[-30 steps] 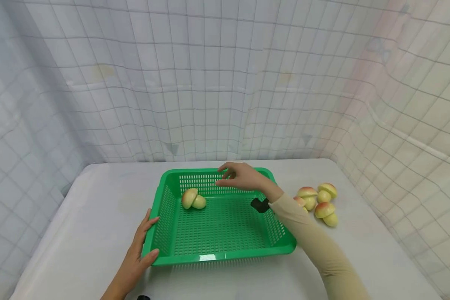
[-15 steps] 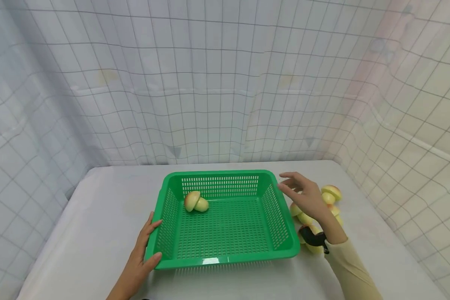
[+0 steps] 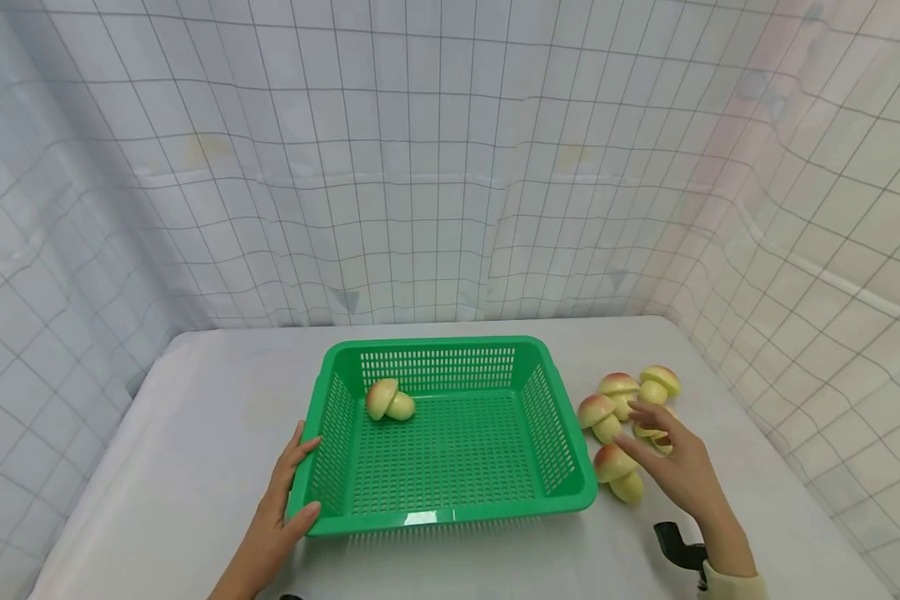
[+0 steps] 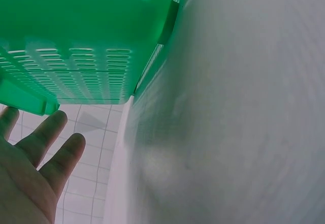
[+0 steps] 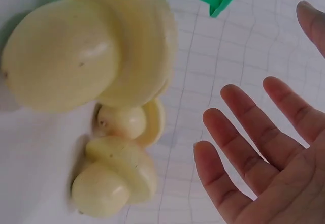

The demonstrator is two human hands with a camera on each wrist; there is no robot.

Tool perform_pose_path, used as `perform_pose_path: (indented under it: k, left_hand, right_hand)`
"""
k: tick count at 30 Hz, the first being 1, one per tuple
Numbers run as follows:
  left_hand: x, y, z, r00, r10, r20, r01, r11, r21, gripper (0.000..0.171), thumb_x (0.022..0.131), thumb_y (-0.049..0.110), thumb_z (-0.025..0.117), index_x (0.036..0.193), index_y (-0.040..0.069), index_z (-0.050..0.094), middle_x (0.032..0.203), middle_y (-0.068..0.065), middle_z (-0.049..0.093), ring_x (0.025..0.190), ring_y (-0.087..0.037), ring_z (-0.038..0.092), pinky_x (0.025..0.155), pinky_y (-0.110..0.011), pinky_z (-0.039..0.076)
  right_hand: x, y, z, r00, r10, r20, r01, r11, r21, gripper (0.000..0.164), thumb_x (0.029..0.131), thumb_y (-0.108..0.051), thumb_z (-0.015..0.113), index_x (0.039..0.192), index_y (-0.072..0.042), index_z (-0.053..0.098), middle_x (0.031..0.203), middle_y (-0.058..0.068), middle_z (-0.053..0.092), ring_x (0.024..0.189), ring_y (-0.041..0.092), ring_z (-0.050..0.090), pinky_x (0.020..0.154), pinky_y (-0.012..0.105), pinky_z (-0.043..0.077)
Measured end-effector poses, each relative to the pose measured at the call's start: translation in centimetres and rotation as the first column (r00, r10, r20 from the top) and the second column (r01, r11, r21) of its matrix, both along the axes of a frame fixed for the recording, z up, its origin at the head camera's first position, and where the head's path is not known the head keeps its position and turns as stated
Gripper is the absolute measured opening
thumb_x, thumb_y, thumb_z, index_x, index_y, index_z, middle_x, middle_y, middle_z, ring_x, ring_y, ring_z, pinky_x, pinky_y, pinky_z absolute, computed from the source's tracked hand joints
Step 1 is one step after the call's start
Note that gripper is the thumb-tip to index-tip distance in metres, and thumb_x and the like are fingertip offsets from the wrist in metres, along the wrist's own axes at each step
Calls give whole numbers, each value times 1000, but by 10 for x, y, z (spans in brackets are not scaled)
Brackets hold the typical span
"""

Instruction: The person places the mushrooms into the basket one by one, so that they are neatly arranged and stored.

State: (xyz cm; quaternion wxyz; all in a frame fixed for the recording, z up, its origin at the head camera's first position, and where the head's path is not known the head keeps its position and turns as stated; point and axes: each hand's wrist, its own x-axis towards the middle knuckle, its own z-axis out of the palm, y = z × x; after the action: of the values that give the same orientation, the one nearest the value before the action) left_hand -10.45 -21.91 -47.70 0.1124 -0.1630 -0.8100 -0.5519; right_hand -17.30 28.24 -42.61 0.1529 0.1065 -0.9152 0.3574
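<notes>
A green plastic basket (image 3: 442,458) stands on the white table, with one toy mushroom (image 3: 390,400) lying in its far left corner. Against the basket's left rim rests my left hand (image 3: 277,500), thumb near the front corner; in the left wrist view its fingers look extended by the basket wall. To the basket's right, several yellow mushrooms with reddish caps lie in a group, among them a front mushroom (image 3: 618,473) and a back one (image 3: 658,385). My right hand (image 3: 678,467) hovers over this group, fingers spread and holding nothing. It partly hides one mushroom (image 3: 652,435).
White cloth covers the table (image 3: 172,450), and a white grid-patterned curtain (image 3: 420,167) hangs behind it and at both sides. A black strap-like piece (image 3: 678,546) sits at the right wrist.
My right hand has moved from above the basket, past its right rim, to over the mushroom group, staying unloaded. My left hand stays at the basket's left rim.
</notes>
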Motion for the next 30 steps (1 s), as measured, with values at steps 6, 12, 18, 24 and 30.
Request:
perform_pose_path:
  k: [6, 12, 18, 24, 30]
  left_hand:
    - [0, 0, 0, 1000, 6, 17, -5, 1000, -8, 70, 90, 4, 52, 152, 18, 22, 159, 1, -1, 142, -14, 0, 95, -12, 18]
    - [0, 0, 0, 1000, 11, 28, -11, 1000, -1, 70, 90, 4, 52, 151, 19, 22, 158, 3, -1, 142, -15, -1, 95, -12, 17]
    - [1, 1, 1, 1000, 13, 24, -13, 1000, 5, 70, 89, 3, 53, 151, 18, 23, 158, 3, 0, 142, -15, 0, 95, -12, 17]
    - [-1, -1, -2, 999, 3, 33, -3, 1000, -7, 70, 91, 3, 51, 152, 19, 21, 159, 2, -2, 142, -15, -1, 95, -12, 17]
    - [-1, -1, -2, 1000, -4, 23, 4, 1000, 2, 69, 90, 3, 51, 152, 18, 22, 159, 1, -2, 142, -15, -1, 95, -11, 18]
  right_hand:
    - [12, 16, -19, 999, 9, 53, -12, 999, 50, 51, 85, -32, 72, 130, -15, 55, 124, 2, 60, 109, 14, 51, 78, 32, 42]
    - [20, 17, -30, 995, -39, 86, 34, 998, 59, 56, 85, -36, 71, 132, -12, 53, 126, 7, 57, 106, 27, 53, 74, 41, 43]
    - [20, 12, -31, 979, -90, 181, 76, 994, 84, 61, 91, -46, 59, 141, -14, 45, 122, 17, 57, 105, 33, 54, 75, 47, 44]
    - [18, 7, -35, 970, -115, 216, 87, 987, 137, 66, 89, -51, 59, 142, -15, 42, 116, 17, 60, 101, 35, 57, 73, 52, 46]
    - [18, 4, -38, 963, -116, 245, 81, 986, 148, 64, 89, -51, 59, 139, -14, 45, 112, 18, 62, 97, 33, 59, 69, 49, 47]
